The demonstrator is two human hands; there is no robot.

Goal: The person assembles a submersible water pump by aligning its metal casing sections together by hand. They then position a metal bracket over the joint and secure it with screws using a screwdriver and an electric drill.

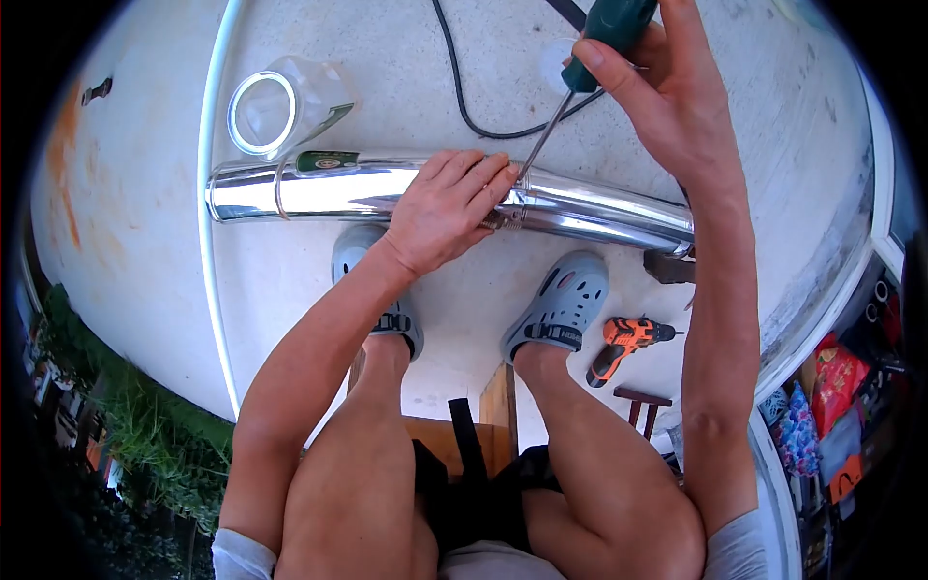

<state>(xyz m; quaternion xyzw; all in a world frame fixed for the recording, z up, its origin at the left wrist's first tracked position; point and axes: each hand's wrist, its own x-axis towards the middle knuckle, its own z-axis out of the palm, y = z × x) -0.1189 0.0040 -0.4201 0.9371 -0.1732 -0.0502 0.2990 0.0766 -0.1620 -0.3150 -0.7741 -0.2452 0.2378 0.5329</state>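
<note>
A shiny metal pipe [604,215] lies crosswise on the floor in front of my feet. My left hand [440,213] is closed over its middle, fingers curled across the top beside a band clamp [517,205]. In my right hand [677,111] is a screwdriver [607,41], gripped by its dark green handle and tilted. Its shaft runs down toward the clamp by my left fingertips; whether the tip sits in a screw is too small to tell. Another thin band [281,188] circles the pipe's left part, near a green label [327,161].
A clear plastic jar [307,101] lies behind the pipe's left end. A black cable [457,87] curves across the floor beyond. An orange and black cordless drill [628,346] lies right of my grey clogs [565,300]. A white hose [206,145] runs along the left.
</note>
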